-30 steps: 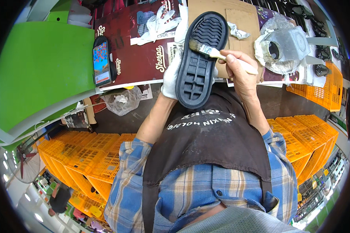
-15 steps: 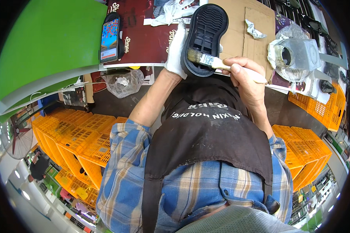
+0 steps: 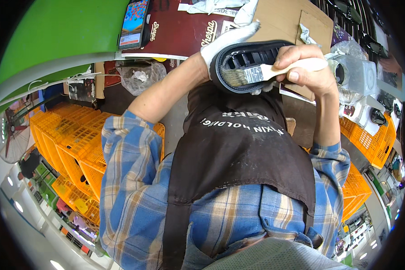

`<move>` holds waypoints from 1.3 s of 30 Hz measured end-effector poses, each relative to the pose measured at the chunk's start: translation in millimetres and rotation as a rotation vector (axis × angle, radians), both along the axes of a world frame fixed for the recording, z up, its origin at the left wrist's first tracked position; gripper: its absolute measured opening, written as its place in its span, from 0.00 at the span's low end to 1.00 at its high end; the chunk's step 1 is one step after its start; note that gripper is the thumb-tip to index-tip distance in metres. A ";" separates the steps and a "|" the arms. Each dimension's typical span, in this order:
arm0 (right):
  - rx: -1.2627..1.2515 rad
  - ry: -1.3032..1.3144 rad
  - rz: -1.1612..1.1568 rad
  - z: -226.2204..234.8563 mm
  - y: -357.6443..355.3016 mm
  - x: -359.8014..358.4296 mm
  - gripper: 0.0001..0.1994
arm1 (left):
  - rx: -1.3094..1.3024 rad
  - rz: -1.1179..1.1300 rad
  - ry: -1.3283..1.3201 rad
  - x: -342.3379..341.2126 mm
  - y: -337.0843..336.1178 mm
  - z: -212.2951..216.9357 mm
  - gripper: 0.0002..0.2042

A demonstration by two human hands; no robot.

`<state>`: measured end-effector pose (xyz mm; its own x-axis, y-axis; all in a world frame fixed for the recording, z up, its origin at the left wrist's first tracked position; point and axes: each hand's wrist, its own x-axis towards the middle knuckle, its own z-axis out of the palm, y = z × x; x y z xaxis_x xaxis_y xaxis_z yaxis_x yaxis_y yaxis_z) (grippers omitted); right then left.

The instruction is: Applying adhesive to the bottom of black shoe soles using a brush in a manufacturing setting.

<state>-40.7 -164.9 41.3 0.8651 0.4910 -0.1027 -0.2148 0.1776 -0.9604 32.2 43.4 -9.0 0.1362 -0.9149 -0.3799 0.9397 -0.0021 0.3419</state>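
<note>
Nearest the camera, a dark apron (image 3: 243,153) hangs over a blue plaid shirt (image 3: 130,180). At about 12 o'clock, just above the apron, the gloved left hand (image 3: 227,38) wraps closed around a black shoe sole (image 3: 249,65), tread facing up. The bare right hand (image 3: 306,67), at 1 o'clock, pinches a wooden-handled paintbrush (image 3: 265,72), bristles lying on the sole. Beyond lies a maroon-covered workbench (image 3: 180,33) with a sheet of cardboard (image 3: 285,18), a phone (image 3: 134,22) at 11 o'clock and a clear plastic bag (image 3: 141,77). Orange crates (image 3: 72,139) stack at 9 o'clock and 3 o'clock.
</note>
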 end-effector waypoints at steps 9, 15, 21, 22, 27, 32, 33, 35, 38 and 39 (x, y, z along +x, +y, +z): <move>-0.208 -0.058 0.347 4.8 -35.1 30.0 0.12 | 0.203 -0.159 -0.013 9.1 -6.6 -2.6 0.26; -0.336 -0.062 0.184 12.1 -59.2 13.8 0.11 | 0.014 -0.353 0.138 20.0 9.9 -23.0 0.27; -0.289 -0.271 -0.183 16.9 -80.7 -8.2 0.15 | -0.030 0.148 -0.215 8.3 12.6 -11.0 0.21; -0.195 -0.285 -0.347 16.7 -77.6 -15.4 0.15 | -0.059 0.249 -0.407 4.2 7.6 0.3 0.22; 0.027 -0.338 -0.721 5.3 -34.9 -28.0 0.20 | -0.196 0.593 -0.753 -5.8 0.7 3.0 0.39; -0.117 -0.631 -0.925 2.1 16.1 -35.8 0.16 | 0.087 0.617 -1.751 -6.6 -1.2 -33.2 0.26; -0.228 -0.694 -0.941 1.6 21.8 -35.0 0.14 | 0.071 0.588 -1.572 -11.6 -4.0 -25.4 0.21; -0.435 -0.725 -0.911 2.8 30.8 -31.9 0.10 | 0.063 0.556 -1.392 -16.4 -10.7 -12.7 0.17; -0.574 -0.776 -0.890 1.1 49.9 -22.4 0.11 | 0.148 0.489 -1.227 -16.9 -22.5 -10.6 0.17; -0.565 -0.796 -0.885 2.0 57.0 -20.8 0.10 | 0.134 0.532 -1.259 -16.3 -23.8 -13.4 0.14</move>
<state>-61.5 -108.0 43.2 0.7883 -0.2111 0.5780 0.4213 -0.4996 -0.7569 16.0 19.6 -22.4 0.7710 -0.6110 0.1799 -0.1046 0.1571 0.9820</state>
